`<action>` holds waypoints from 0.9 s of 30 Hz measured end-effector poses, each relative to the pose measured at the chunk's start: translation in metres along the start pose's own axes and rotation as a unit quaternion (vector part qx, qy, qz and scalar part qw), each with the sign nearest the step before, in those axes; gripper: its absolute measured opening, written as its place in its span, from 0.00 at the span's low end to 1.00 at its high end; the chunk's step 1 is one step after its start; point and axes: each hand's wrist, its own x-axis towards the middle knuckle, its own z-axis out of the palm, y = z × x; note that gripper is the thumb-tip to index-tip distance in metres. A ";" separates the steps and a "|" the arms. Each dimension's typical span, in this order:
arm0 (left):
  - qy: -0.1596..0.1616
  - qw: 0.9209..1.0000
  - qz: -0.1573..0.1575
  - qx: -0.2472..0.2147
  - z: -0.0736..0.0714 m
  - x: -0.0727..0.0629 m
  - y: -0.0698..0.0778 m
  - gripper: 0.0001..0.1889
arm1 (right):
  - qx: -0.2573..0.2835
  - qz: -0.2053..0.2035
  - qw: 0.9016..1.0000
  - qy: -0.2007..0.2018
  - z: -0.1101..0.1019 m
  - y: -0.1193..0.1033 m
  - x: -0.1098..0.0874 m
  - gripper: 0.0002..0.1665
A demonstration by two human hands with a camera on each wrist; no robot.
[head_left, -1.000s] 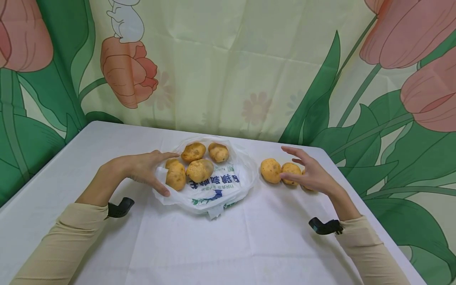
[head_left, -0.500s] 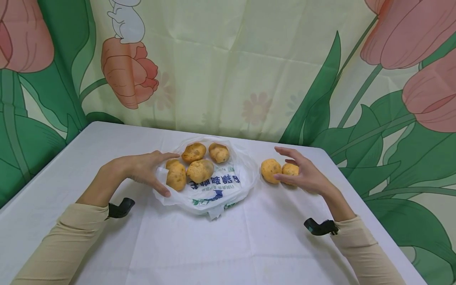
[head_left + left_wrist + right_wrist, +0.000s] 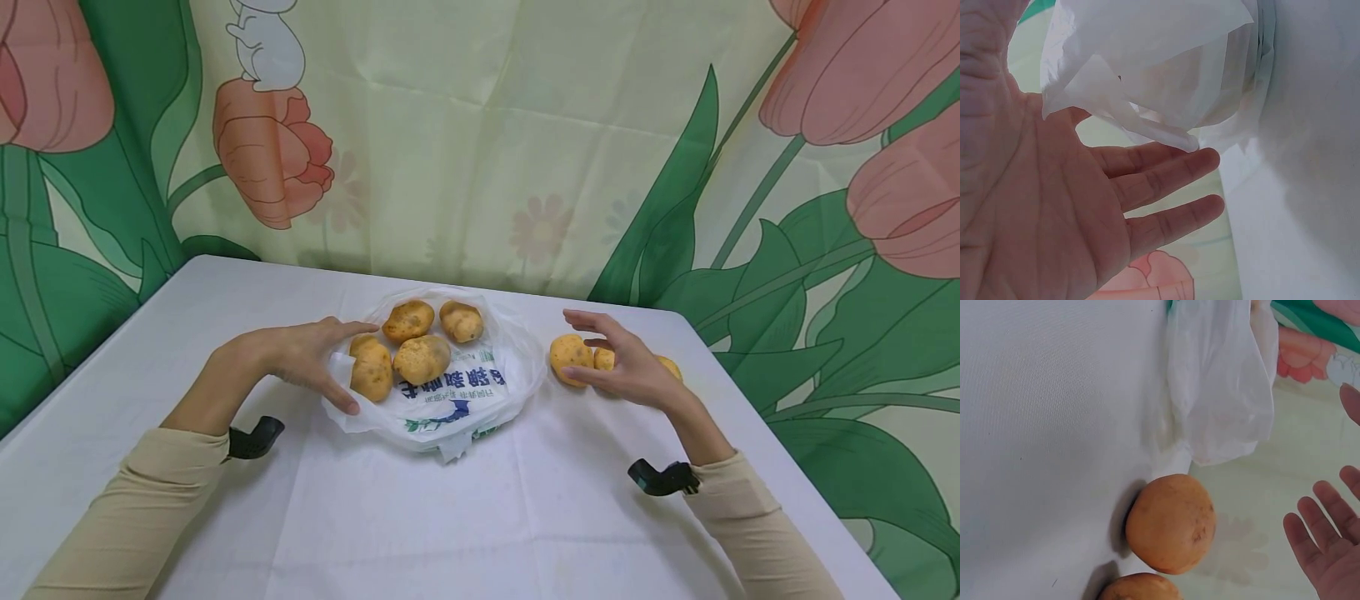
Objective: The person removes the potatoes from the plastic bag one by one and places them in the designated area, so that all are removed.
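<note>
Hovers with the left hand (image 3: 303, 358) at the left edge of an opened white plastic bag (image 3: 487, 408) on the white-clothed desk (image 3: 405, 533), with fingers (image 3: 1172, 223) and thumb set wide apart; sits too close to the bag to tell touching from apart; shows inside the bag a near-left potato (image 3: 371, 372) just beside that hand, a central potato (image 3: 422, 360), a far-left potato (image 3: 408, 321) and a far-right potato (image 3: 461, 322); displays dark blue and green print across the bag's near part; poses the right hand (image 3: 633, 362) over a row to the right of the bag, with fingers stretched and wide of the thumb; hides much of the row's middle potato (image 3: 604, 360), between its left potato (image 3: 570, 357) and half-seen right potato (image 3: 671, 367); shows, from the right wrist, these fingers apart from the row; includes tan sleeves (image 3: 120, 517), black wrist devices (image 3: 257, 437) and, beyond the desk's far edge, a floral backdrop (image 3: 450, 167).
</note>
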 end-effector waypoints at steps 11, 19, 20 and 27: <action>-0.001 1.000 0.006 -0.003 -0.001 0.000 -0.001 0.66 | -0.006 -0.016 1.000 0.004 0.009 -0.009 0.005 0.48; -0.001 1.000 0.007 -0.003 -0.001 -0.001 0.000 0.66 | 0.009 -0.025 1.000 0.010 0.015 -0.013 0.008 0.46; -0.001 1.000 0.008 -0.003 -0.001 -0.001 0.000 0.66 | 0.010 -0.025 1.000 0.010 0.016 -0.014 0.008 0.46; 0.004 1.000 0.025 -0.004 -0.001 -0.002 -0.001 0.64 | 0.003 -0.018 1.000 0.011 0.021 -0.017 0.011 0.45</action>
